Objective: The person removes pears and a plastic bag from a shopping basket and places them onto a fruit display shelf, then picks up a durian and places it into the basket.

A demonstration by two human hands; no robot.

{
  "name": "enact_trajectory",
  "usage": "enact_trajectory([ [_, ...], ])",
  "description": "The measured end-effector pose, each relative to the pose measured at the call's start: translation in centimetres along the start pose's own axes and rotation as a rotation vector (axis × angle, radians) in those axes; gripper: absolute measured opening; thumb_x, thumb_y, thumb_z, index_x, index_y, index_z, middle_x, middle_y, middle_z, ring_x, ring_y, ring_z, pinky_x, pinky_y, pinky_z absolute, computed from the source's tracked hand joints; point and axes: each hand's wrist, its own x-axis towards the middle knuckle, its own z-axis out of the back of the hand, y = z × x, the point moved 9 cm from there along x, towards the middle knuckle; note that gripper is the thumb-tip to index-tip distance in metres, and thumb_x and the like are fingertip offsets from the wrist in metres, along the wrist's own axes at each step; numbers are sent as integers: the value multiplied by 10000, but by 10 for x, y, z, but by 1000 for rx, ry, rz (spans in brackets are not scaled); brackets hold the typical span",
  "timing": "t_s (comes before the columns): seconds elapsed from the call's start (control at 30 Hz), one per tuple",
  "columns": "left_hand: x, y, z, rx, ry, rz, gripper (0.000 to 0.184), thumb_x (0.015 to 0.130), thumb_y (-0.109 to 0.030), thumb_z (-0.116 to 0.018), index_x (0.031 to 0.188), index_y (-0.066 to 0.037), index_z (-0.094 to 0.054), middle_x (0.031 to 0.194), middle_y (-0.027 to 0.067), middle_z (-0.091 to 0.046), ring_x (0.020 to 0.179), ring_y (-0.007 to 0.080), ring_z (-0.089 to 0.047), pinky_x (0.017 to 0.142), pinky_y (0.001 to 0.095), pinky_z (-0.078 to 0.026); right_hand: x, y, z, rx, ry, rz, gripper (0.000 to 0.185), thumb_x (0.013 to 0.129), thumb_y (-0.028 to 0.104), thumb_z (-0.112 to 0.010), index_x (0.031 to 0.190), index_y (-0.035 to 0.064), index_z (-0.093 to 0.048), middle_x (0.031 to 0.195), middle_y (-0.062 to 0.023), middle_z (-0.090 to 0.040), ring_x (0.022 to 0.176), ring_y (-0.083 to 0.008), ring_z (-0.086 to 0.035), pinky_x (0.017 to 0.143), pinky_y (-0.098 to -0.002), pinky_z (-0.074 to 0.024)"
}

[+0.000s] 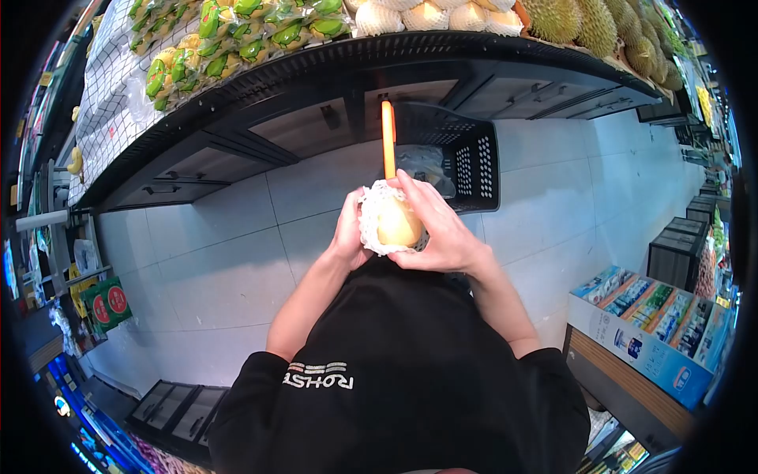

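Across the top swept the black-rimmed desk (268, 79), and it was loaded: bagged fruit (249, 51) in green and yellow to the left, pale fruit (426, 16) in white foam nets mid-row, spiky durians (596, 31) on the right! Below, on the grey tiled floor (213, 253), sat a black basket (478, 162), just beside the desk.

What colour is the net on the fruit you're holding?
The net around the fruit is white, best seen in the head view.
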Motion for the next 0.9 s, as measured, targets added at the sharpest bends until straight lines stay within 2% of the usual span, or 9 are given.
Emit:
enact_trajectory([
  [0.1,13,-2,-14,-230,84,-1,814,972,-659,-149,1407,-18,-400,1371,161,-515,1244,287,-538,1053,423,-442,0,-7,15,49,-77,28,1016,656,145,-781,1488,-46,-229,1371,-200,-458,1248,-324,-480,1058,-409,-367],
  [0.27,-2,-4,-4,-5,116,-111,717,1002,-592,-224,1431,-35,-369,1404,148,-485,1271,276,-511,1065,423,-429,5,-8,8,126,-75,-27,1016,656,171,-778,1486,-53,-236,1248,-186,-487,1181,-317,-504,1033,-382,-388],
  [0.37,-6,-7,-1,-47,221,-153,615,1026,-480,-336,1441,-26,-337,1379,126,-501,1250,224,-525,1046,380,-443,9,-11,6,134,-91,-36,1038,656,210,-801,1487,-50,-235,1308,-206,-463,1214,-340,-486,1048,-405,-372],
  [0.5,-5,-2,17,-35,178,-74,613,1028,-485,-320,1446,-37,-342,1408,139,-481,1272,268,-509,1070,425,-421,19,-2,-8,-30,-62,-3,1059,650,248,-826,1483,-48,-243,1373,-231,-426,1259,-368,-456,1071,-425,-349],
  [0.63,-5,-6,35,-23,80,-54,531,1039,-409,-351,1410,-30,-385,1365,131,-520,1242,240,-534,1060,392,-434,28,-28,-36,46,39,-174,1022,651,263,-837,1470,-14,-292,1383,-224,-443,1290,-356,-442,1080,-409,-348],
  [0.77,-11,-8,60,-92,0,-85,522,1029,-404,-389,1389,-26,-402,1306,121,-555,1176,210,-580,996,360,-485,35,-31,-46,190,-9,-173,907,663,241,-840,1424,23,-399,1355,-174,-497,1247,-293,-506,1042,-374,-403],
  [0.8,-13,-8,63,-115,-23,-83,528,1024,-426,-383,1366,-26,-426,1243,125,-598,1087,212,-633,891,359,-554,36,-34,-48,281,-15,-181,878,682,225,-832,1420,20,-406,1344,-162,-516,1236,-273,-518,1040,-365,-405],
  [0.83,-15,-10,69,-116,-24,-79,528,1024,-426,-383,1366,-26,-426,1243,125,-598,1087,212,-633,891,359,-554,36,-40,-51,372,-21,-189,849,700,210,-824,1417,17,-412,1333,-150,-535,1226,-252,-529,1038,-356,-408],
  [0.9,-20,-11,60,-174,250,-27,539,1016,-448,-377,1336,-21,-450,1164,127,-640,968,211,-679,732,354,-606,35,-67,-60,555,-53,-323,671,803,161,-736,1392,11,-450,1308,-135,-563,1204,-228,-546,1030,-342,-411],
])
